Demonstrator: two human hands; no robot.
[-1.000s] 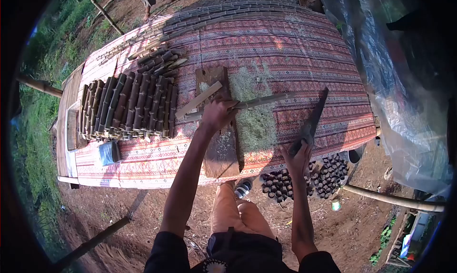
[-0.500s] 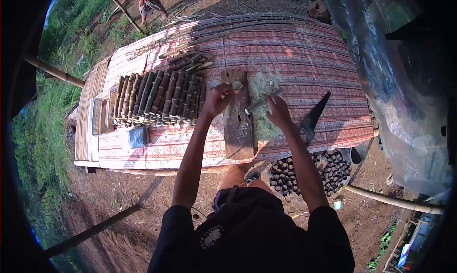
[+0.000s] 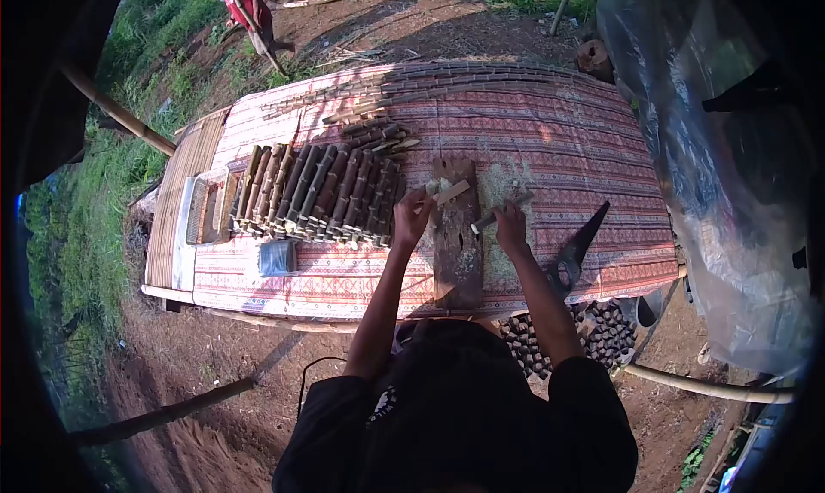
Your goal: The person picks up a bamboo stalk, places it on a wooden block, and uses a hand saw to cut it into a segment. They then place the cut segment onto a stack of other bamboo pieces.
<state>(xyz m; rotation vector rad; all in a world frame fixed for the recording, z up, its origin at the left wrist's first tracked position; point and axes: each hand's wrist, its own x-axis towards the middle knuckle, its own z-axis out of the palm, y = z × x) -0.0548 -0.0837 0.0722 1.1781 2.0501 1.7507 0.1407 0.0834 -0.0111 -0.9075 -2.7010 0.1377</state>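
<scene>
In my left hand (image 3: 413, 215), the fingers are closed on a flat, pale, blade-like piece (image 3: 454, 191) that slants over the upper part of a thick wooden board (image 3: 458, 274). What kind of tool it is, I cannot tell. My right hand (image 3: 511, 223) grips a short cut length of cane (image 3: 486, 222), its whitish cut end pointing left towards the board's edge. Pale sawdust (image 3: 505, 181) is scattered on the cloth just beyond that hand. A handsaw (image 3: 577, 251) with a dark blade lies to the right of my right forearm.
A large stack of cut cane pieces (image 3: 322, 188) lies left of the board on the patterned tablecloth (image 3: 361, 287). Long canes (image 3: 481, 76) run along the far edge. A plastic tray (image 3: 210, 205) and a small clear box (image 3: 278, 258) sit at left. Beyond the table stands a person (image 3: 251, 8).
The view has tilted up, so the table sits lower and further right. The flat piece in my left hand now shows broadside over the board. The person beyond the table has changed posture.
</scene>
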